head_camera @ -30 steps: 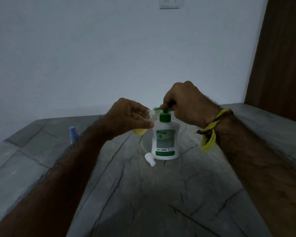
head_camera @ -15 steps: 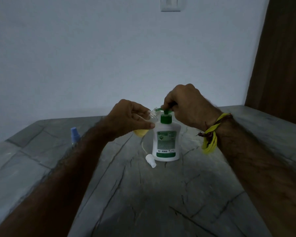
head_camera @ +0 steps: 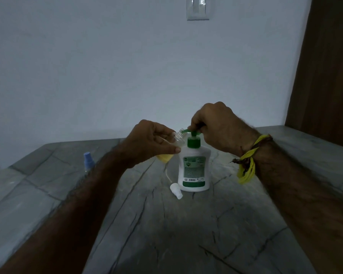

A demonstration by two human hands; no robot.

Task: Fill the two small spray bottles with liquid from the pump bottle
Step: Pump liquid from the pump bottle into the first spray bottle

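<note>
A white pump bottle (head_camera: 194,171) with a green pump head stands upright at the middle of the grey stone table (head_camera: 166,234). My right hand (head_camera: 216,127) grips the green pump head from above. My left hand (head_camera: 151,143) holds a small clear spray bottle (head_camera: 177,136), tilted, with its open neck right at the pump's spout. Yellow liquid shows in its bottom end (head_camera: 164,158) below my fingers. Its white spray cap (head_camera: 176,190) with a thin tube lies on the table just left of the pump bottle. A second small bottle with a blue cap (head_camera: 88,160) stands far left.
A white wall rises behind the table, with a light switch (head_camera: 197,7) high up. A brown wooden door (head_camera: 325,72) is at the right. Yellow and brown threads (head_camera: 248,161) hang from my right wrist.
Both hands and the bottles keep the same hold and pose. The whole scene has shifted slightly downward in the view as my head tilted.
</note>
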